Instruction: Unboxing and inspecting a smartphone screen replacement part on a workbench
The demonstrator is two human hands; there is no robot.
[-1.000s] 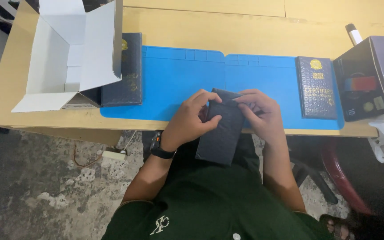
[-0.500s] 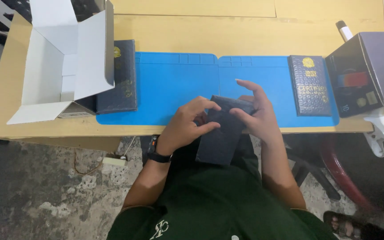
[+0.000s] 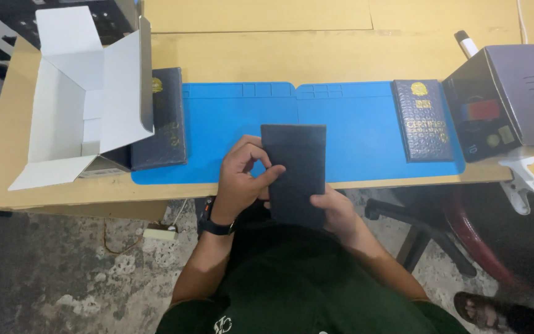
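A seated person holds a flat dark rectangular box (image 3: 295, 174) upright over the near edge of a blue work mat (image 3: 353, 133), both hands closed on it at the handling stage of the work. The left hand (image 3: 242, 179) curls against the box's left edge, thumb and forefinger pinched on its side, while the right hand (image 3: 335, 207) cups the lower right corner from beneath, fingers mostly hidden behind the box (whether they are spread cannot be told). The box sits between the two hands, touching both, its lower end over the person's lap. Any further move appears to call for a steady two-handed grip, since the box hangs partly off the wooden table (image 3: 267, 52). An open white carton (image 3: 81, 105) stands well to the left beside a dark booklet (image 3: 162, 120); another dark booklet (image 3: 423, 120) and a grey-and-black box (image 3: 508, 102) lie to the right.
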